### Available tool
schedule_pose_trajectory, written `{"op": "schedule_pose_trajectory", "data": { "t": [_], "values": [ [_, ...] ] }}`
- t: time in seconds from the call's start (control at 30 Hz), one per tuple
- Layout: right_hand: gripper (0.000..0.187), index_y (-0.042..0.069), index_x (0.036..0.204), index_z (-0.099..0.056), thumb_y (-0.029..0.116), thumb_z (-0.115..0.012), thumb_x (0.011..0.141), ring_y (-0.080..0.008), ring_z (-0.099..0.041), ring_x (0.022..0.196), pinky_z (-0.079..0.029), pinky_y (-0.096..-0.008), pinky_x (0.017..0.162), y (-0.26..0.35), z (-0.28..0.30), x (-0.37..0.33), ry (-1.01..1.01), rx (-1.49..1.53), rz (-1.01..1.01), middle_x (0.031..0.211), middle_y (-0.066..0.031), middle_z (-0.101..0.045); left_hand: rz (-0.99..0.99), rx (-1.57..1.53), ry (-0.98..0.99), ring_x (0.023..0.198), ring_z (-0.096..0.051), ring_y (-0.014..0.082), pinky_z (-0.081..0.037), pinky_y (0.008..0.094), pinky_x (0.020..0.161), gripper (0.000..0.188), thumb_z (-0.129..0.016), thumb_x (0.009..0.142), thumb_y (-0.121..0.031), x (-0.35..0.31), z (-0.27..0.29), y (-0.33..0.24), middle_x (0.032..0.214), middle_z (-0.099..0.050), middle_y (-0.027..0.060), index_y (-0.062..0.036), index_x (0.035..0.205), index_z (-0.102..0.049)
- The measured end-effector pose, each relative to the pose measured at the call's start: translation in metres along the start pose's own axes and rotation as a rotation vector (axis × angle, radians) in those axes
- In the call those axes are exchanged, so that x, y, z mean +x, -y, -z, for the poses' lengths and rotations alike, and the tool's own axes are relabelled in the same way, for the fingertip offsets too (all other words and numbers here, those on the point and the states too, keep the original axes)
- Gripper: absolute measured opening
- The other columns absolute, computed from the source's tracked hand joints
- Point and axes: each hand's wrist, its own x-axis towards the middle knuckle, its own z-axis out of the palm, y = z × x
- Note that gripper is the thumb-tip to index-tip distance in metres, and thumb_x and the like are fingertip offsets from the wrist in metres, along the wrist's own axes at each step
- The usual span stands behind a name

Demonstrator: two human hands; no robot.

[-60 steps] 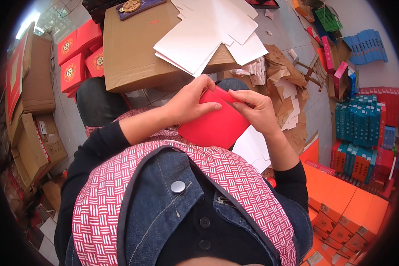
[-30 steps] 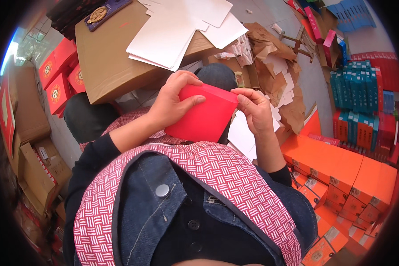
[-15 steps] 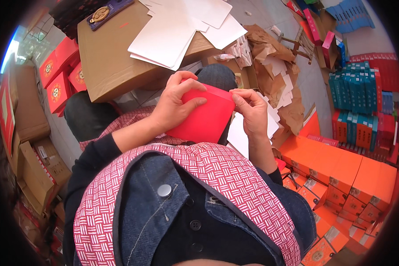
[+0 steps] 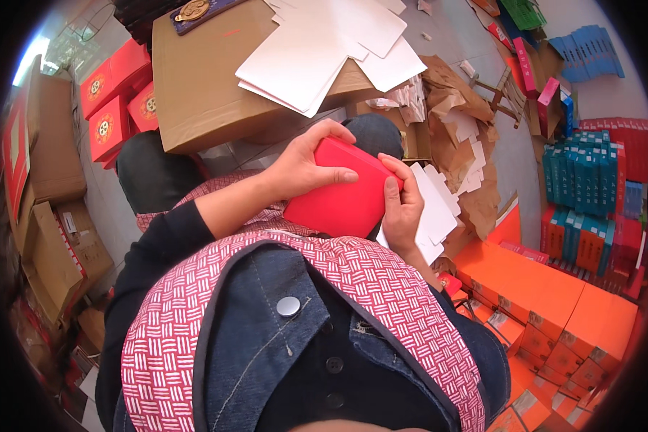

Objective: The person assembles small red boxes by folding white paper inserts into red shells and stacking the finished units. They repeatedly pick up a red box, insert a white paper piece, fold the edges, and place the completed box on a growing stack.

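A plain red box (image 4: pixel 336 199) is held over my lap, tilted, with its broad flat face toward me. My left hand (image 4: pixel 306 164) grips its upper left side, the thumb lying across the face and the fingers over the far edge. On the right side, my right hand (image 4: pixel 403 198) wraps the edge with its thumb and fingers. The box's underside is hidden. Just past it stands a large brown cardboard box (image 4: pixel 194 93) with loose white sheets (image 4: pixel 317 54) spread on top.
Red boxes with round emblems (image 4: pixel 108 129) are stacked at the left, near an opened cardboard carton (image 4: pixel 50 259). Crumpled brown paper (image 4: pixel 446 93) and white card pieces (image 4: pixel 428 209) lie to the right. Orange boxes (image 4: pixel 547 288) and teal boxes (image 4: pixel 579 169) are stacked farther right.
My right hand has gone from pinching the box's upper right corner to wrapping its right side. My left thumb now lies farther across the face. The view has shifted slightly.
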Motion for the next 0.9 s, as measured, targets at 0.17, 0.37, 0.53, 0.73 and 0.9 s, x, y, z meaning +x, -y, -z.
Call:
{"op": "schedule_pose_trajectory", "data": {
  "t": [0.17,0.37,0.53,0.73,0.9],
  "values": [
    [0.022,0.000,0.105,-0.055,0.016,-0.041,0.102,-0.0188,-0.054,0.106,-0.040,-0.0321,0.096,-0.005,-0.016,-0.006,-0.085,-0.018,0.052,0.115,-0.0133,-0.058,-0.083,0.132,-0.025,0.101,-0.054,0.0174,-0.045,0.0304,0.088,0.044,-0.080,0.076,-0.024,-0.002,-0.002,0.009,0.106,-0.056,0.0071,-0.0051,0.106,-0.055],
    [0.017,-0.001,0.104,-0.054,0.010,-0.043,0.100,-0.0204,-0.056,0.103,-0.042,-0.0324,0.094,-0.009,-0.023,-0.006,-0.139,0.110,0.026,0.112,-0.0135,-0.060,-0.096,0.124,-0.099,0.103,-0.055,0.0175,-0.045,0.0312,0.089,0.035,-0.074,0.081,-0.021,-0.007,-0.001,0.003,0.109,-0.057,0.0086,-0.0057,0.105,-0.054],
    [0.017,0.000,0.104,-0.055,0.009,-0.043,0.099,-0.0219,-0.056,0.104,-0.042,-0.0333,0.094,0.001,-0.031,-0.003,-0.153,0.040,0.037,0.112,-0.0145,-0.060,0.014,0.172,-0.134,0.093,-0.060,0.0206,-0.048,0.0328,0.084,0.030,-0.073,0.082,-0.023,-0.014,-0.002,-0.005,0.096,-0.062,0.0122,-0.0043,0.099,-0.057],
    [0.024,0.000,0.111,-0.054,0.018,-0.042,0.101,-0.0200,-0.054,0.105,-0.042,-0.0340,0.096,0.018,-0.044,0.008,-0.077,0.166,-0.135,0.115,-0.0115,-0.058,-0.077,0.147,-0.255,0.092,-0.061,0.0242,-0.048,0.0321,0.081,0.032,-0.074,0.080,-0.027,-0.019,0.011,0.000,0.092,-0.063,0.0148,-0.0040,0.096,-0.057],
    [0.038,-0.001,0.129,-0.040,0.026,-0.041,0.102,-0.0229,-0.046,0.122,-0.038,-0.0358,0.101,0.032,-0.068,0.061,-0.049,0.421,0.097,0.132,-0.0136,-0.046,-0.185,-0.021,-0.572,0.096,-0.056,0.0106,-0.046,0.0284,0.085,0.019,-0.071,0.085,-0.016,-0.037,0.074,-0.048,0.097,-0.061,0.0031,-0.0083,0.098,-0.059]
  ]
}}
